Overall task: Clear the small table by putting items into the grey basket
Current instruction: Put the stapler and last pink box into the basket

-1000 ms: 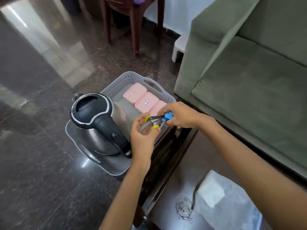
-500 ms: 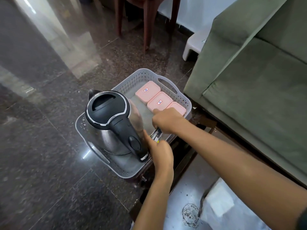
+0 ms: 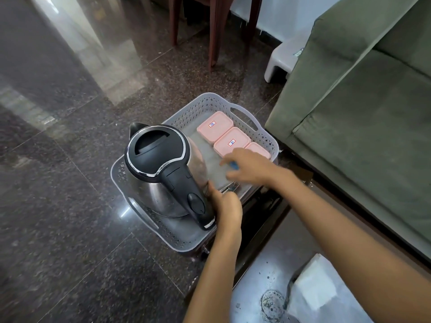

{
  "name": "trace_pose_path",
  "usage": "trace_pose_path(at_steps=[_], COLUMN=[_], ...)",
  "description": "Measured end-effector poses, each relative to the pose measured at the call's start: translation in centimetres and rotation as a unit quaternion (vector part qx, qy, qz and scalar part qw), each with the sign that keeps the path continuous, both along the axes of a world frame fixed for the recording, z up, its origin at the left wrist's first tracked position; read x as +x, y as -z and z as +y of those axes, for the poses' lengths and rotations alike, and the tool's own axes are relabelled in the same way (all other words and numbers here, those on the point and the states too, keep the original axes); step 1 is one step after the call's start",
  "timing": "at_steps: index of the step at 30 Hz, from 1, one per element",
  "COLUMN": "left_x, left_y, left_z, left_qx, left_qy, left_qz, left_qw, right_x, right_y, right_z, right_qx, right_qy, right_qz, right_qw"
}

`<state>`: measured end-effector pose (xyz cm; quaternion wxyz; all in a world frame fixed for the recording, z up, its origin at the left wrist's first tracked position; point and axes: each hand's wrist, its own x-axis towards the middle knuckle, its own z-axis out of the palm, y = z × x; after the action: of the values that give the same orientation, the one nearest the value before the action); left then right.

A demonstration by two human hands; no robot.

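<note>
The grey basket (image 3: 251,123) sits on the floor beside the small table (image 3: 254,273). Inside it stand a steel kettle with a black lid and handle (image 3: 161,164) and three pink lidded boxes (image 3: 215,125) in a row. My left hand (image 3: 225,206) is curled by the kettle's handle, fingertips on the metal end of a small hand tool (image 3: 229,188) low in the basket. My right hand (image 3: 250,167) hovers over the basket floor with fingers spread; the tool's blue part (image 3: 234,164) peeks out beneath it.
A green sofa (image 3: 361,113) runs along the right, close to the basket. A white plastic stool (image 3: 283,59) and dark wooden chair legs (image 3: 213,31) stand behind. A white bag (image 3: 326,297) lies on the table top. Polished dark stone floor lies to the left.
Both hands carried the tool from above the basket's rim down into it, beside the kettle. My right hand's fingers have opened off the tool. The view shifted right and nearer.
</note>
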<state>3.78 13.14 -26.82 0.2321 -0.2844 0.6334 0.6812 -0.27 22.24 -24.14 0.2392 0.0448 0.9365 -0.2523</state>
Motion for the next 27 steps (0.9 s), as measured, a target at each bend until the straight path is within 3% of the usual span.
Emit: trace_pose_path(at_steps=[3,4,8,13,17,21,27], left_x=[0.5,0.7,0.9,1.0,1.0,1.0,0.9], left_y=[-0.5,-0.2,-0.1,-0.1,-0.1,-0.1,0.3], left_z=[0.1,0.0,0.0,-0.3,-0.4,-0.5,-0.3], left_qx=[-0.013,-0.018,-0.024,-0.041,-0.047,-0.039,-0.031], left_qy=[0.015,0.015,0.016,0.041,0.043,0.050,0.042], left_qz=[0.012,0.018,0.047,0.037,0.036,0.031,0.028], left_qw=[1.000,1.000,0.998,0.998,0.997,0.997,0.998], right_x=[-0.1,-0.2,-0.6,-0.8,-0.6,-0.4,-0.4], right_y=[-0.7,-0.7,0.5,2.8,4.1,5.5,5.3], right_z=[1.6,1.6,0.3,-0.5,-1.6,-2.1,-2.9], right_qx=[-0.267,-0.293,-0.292,-0.166,-0.029,0.007,0.154], right_qy=[0.219,0.240,0.228,0.213,0.131,0.107,-0.014], right_qz=[-0.015,-0.015,0.029,0.083,0.091,0.070,0.065], right_qw=[0.939,0.925,0.928,0.959,0.987,0.992,0.986])
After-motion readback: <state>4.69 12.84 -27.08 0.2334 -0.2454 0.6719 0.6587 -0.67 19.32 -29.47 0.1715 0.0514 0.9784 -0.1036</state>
